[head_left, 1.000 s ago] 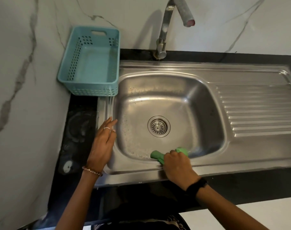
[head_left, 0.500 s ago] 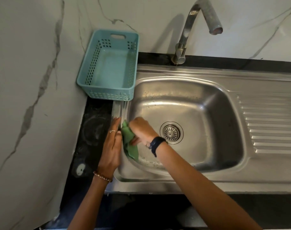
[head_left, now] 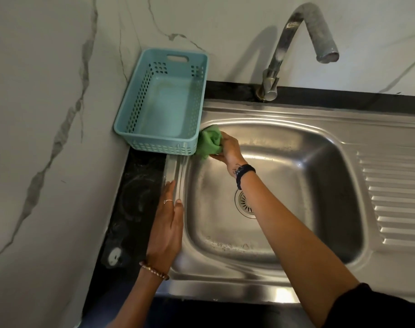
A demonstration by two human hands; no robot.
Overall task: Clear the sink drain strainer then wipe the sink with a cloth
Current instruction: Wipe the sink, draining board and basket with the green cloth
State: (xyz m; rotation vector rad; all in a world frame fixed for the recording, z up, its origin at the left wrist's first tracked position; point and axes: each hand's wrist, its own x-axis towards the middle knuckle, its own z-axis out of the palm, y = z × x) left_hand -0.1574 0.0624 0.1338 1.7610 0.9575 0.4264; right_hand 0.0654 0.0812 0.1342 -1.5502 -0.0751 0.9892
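Right hand (head_left: 227, 150): grasps the green cloth (head_left: 210, 142) at the sink's (head_left: 296, 268) far-left corner.
Left hand (head_left: 165, 229): flat, released, on the rim.
Risk: cloth touching the blue basket (head_left: 192, 110) may nudge it.

Grey-veined white marble walls (head_left: 48, 102) meet a black stone counter (head_left: 130, 209).

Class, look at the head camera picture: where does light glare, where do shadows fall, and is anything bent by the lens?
Head view: glare on the sink front rim; the tap casts a soft shadow on the wall; wide-angle lens bows the sink edges; hands sharp.
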